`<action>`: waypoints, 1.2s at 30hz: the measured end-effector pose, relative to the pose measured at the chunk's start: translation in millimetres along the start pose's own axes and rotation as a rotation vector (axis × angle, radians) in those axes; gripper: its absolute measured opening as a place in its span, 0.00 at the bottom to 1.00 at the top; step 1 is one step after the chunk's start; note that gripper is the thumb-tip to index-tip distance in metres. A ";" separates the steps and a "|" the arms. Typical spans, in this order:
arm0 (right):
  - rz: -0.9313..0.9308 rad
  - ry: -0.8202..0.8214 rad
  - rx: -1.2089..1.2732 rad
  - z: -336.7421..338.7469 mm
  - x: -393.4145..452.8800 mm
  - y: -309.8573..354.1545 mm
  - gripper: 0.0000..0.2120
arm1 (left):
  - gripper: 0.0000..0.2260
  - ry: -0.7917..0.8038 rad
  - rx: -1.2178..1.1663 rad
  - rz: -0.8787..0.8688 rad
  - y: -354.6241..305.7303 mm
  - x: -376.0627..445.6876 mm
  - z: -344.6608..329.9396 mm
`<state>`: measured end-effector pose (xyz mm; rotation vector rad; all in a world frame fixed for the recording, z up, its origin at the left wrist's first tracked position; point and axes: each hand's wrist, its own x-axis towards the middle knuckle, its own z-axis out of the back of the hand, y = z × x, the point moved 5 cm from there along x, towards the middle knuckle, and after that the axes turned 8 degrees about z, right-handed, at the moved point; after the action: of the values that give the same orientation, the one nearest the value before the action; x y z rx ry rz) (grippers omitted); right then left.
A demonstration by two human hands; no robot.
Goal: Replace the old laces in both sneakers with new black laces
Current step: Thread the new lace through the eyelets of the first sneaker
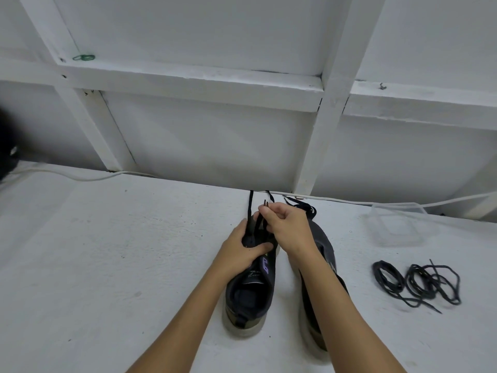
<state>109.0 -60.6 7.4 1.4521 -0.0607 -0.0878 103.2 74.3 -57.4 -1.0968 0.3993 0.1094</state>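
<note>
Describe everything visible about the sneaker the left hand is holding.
The left sneaker is dark, fabric-looking, with a purple tongue mark and a pale, dirty sole. It stands upright on the white table, heel toward the camera, beside the other sneaker. The left hand grips its forepart; the right hand pinches a black lace rising from it.

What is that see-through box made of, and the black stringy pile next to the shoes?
The see-through box looks like thin clear plastic: the white table shows through it and its edges shine faintly. The pile of black laces looks like woven fabric cord, dull rather than shiny and lying in floppy loops, though the weave is too small to see.
</note>
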 end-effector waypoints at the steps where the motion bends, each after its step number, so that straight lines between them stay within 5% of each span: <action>1: 0.006 0.011 -0.005 -0.8 -0.1 0.9 0.07 | 0.23 -0.006 0.000 0.015 0.7 0.0 1.4; 7: 0.095 0.029 0.003 -5.3 -3.0 24.0 0.11 | 0.16 -0.056 -0.021 0.117 3.4 1.6 9.3; 12: 0.228 0.043 0.183 1.8 3.5 71.3 0.09 | 0.21 -0.067 -0.009 0.115 3.6 -0.6 10.5; 15: 0.203 0.233 0.280 -0.9 3.5 82.0 0.11 | 0.21 -0.067 0.018 0.093 2.6 -1.1 8.6; 20: 0.002 0.439 -0.637 7.0 9.0 33.2 0.07 | 0.24 -0.110 0.053 0.063 4.0 -3.2 8.0; 24: -0.106 0.539 -1.030 7.0 9.7 4.3 0.08 | 0.26 -0.100 0.054 0.041 1.2 -4.3 5.1; 26: -0.155 0.584 -1.099 2.4 6.5 -1.4 0.19 | 0.28 -0.096 0.065 0.034 1.3 -3.3 4.2; 30: -0.162 0.636 -0.966 -1.1 6.5 8.9 0.18 | 0.30 -0.095 0.062 0.029 3.8 -2.9 4.6; 36: -0.146 0.455 -0.384 5.1 17.2 19.7 0.18 | 0.18 -0.091 0.019 0.038 6.9 -0.7 5.7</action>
<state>126.1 -65.0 27.3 1.0621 0.4146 0.1090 102.0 82.6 -60.8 -1.0623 0.3388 0.1878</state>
